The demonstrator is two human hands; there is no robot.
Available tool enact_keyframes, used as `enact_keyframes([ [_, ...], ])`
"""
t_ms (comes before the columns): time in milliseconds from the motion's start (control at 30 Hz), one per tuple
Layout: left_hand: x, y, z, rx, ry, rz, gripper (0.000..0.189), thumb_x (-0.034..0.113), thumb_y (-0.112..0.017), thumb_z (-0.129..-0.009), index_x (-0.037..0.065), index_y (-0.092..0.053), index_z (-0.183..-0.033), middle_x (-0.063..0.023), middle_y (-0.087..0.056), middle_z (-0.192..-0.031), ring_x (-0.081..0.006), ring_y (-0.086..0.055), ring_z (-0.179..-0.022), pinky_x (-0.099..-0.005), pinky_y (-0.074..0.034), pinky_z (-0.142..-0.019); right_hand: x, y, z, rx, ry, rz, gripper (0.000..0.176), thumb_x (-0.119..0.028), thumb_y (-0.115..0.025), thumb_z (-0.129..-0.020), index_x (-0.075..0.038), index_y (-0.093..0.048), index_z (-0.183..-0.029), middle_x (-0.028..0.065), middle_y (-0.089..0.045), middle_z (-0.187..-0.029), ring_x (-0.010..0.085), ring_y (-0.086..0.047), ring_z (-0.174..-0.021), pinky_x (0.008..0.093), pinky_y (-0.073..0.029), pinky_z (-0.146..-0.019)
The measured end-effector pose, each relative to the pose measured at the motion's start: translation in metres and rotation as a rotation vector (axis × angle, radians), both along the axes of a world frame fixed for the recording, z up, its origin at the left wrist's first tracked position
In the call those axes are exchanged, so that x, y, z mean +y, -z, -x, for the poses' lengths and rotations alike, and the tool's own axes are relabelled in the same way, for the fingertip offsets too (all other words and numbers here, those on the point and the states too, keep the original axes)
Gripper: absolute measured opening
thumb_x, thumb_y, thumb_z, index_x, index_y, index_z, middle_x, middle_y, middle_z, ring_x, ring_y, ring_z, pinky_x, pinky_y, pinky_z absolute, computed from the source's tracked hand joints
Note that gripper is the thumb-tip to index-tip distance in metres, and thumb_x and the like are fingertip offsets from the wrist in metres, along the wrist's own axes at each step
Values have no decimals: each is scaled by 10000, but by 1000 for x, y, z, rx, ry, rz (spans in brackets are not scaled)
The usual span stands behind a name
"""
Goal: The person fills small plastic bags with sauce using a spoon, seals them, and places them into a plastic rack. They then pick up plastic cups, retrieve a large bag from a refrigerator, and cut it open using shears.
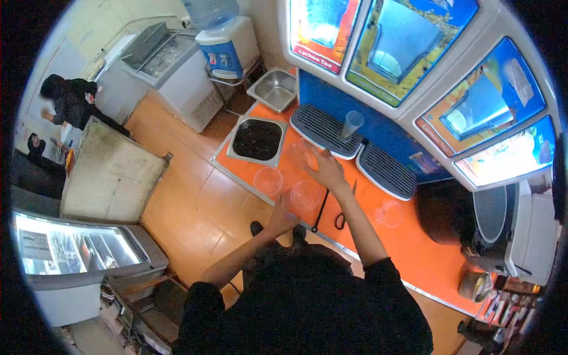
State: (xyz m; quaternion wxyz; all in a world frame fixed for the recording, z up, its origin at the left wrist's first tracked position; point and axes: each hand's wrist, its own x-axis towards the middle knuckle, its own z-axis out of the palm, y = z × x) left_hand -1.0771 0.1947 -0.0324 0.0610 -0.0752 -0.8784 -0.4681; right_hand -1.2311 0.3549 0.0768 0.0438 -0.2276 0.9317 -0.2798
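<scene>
Own hands: two, left hand [283, 220], right hand [325, 171]. Orange bench [429, 260]: one. Clear round plastic pieces [268, 180]: at least four, overlap hides exact count. Upright clear cup [353, 122]: one. Scissors [340, 221]: one pair. Drip trays [387, 171]: two. Metal pans [275, 90]: two. Lit drink panels [405, 38]: four. Water bottle [212, 13]: one. Other people [74, 102]: two.

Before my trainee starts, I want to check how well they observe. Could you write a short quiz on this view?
1. Which of the wearer's hands is nearer the drip trays?
2. True or false: the counter is blue.
3. Fill in: a panel on the dispenser reads "Lychee ___".

Key:
1. The right hand.
2. False; it is orange.
3. Tea.
</scene>
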Motion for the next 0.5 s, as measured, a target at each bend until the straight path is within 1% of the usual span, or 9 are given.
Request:
enact_keyframes([
  [33, -3, 0, -10, 0, -19, 2, 786, 148, -728, -694, 18, -348, -1370, -234, -408, -1268, -426, -437, -1166, -470, -402, -992, -18, 15, 14, 0, -19, 2, 714, -357, -716, -784, -312, -381, -1413, 253, -518, -1198, 415, -594, -1036, 492, -539, -778],
  [133, -18, -11, -33, -34, -50, 83, 797, 157, -718, -714, 15, -319, -1390, -249, -374, -1302, -418, -433, -1169, -452, -416, -981, -48, 34, 32, 95, 12, -286, 775, -336, -764, -741, -193, -372, -1394, 227, -549, -1130, 413, -588, -1012, 494, -508, -779],
  [200, -37, -16, -45, -430, 11, -137, 821, 178, -737, -723, 0, -301, -1397, -257, -361, -1319, -395, -455, -1150, -435, -457, -928, -34, 36, 36, -14, -1, -19, 634, -312, -796, -699, -86, -485, -1203, 207, -546, -1098, 389, -597, -963, 488, -507, -750],
  [233, -44, -15, -47, -431, -13, -151, 821, 178, -737, -723, 0, -301, -1397, -257, -361, -1319, -395, -455, -1150, -435, -457, -928, -28, 39, 35, -17, -28, -27, 634, -312, -796, -699, -86, -485, -1203, 207, -546, -1098, 389, -597, -963, 488, -507, -750],
  [300, -53, -11, -50, -481, -230, -138, 883, 127, -746, -744, 91, -221, -1453, -158, -469, -1157, -275, -543, -1018, -385, -520, -803, -12, 45, 21, 65, 37, 76, 473, -270, -808, -679, -27, -527, -971, 171, -541, -1087, 361, -603, -911, 456, -507, -698],
  [333, -55, -10, -47, -484, -251, -148, 883, 127, -746, -744, 91, -221, -1453, -158, -469, -1157, -275, -543, -1018, -385, -520, -803, -7, 46, 17, 61, 15, 71, 473, -270, -808, -679, -27, -527, -971, 171, -541, -1087, 361, -603, -911, 456, -507, -698],
  [400, -59, -12, -32, -219, -347, -296, 898, 187, -786, -710, -12, -259, -1410, -208, -453, -1180, -288, -546, -983, -391, -523, -764, -7, 37, 13, 35, 25, 104, 377, -199, -812, -674, -19, -554, -882, 139, -535, -1068, 327, -608, -865, 431, -532, -703],
  [433, -61, -12, -25, -214, -374, -298, 898, 187, -786, -710, -12, -259, -1410, -208, -453, -1180, -288, -546, -983, -391, -523, -764, -7, 34, 13, 35, -3, 106, 377, -199, -812, -674, -19, -554, -882, 139, -535, -1068, 327, -608, -865, 431, -532, -703],
  [500, -64, 4, -14, -305, -354, -545, 940, 147, -769, -732, -1, -172, -1442, -181, -511, -1096, -251, -568, -896, -347, -524, -722, -5, 35, 12, -8, -2, 214, 349, -120, -815, -663, -22, -553, -871, 131, -528, -1068, 309, -618, -858, 412, -558, -734],
])
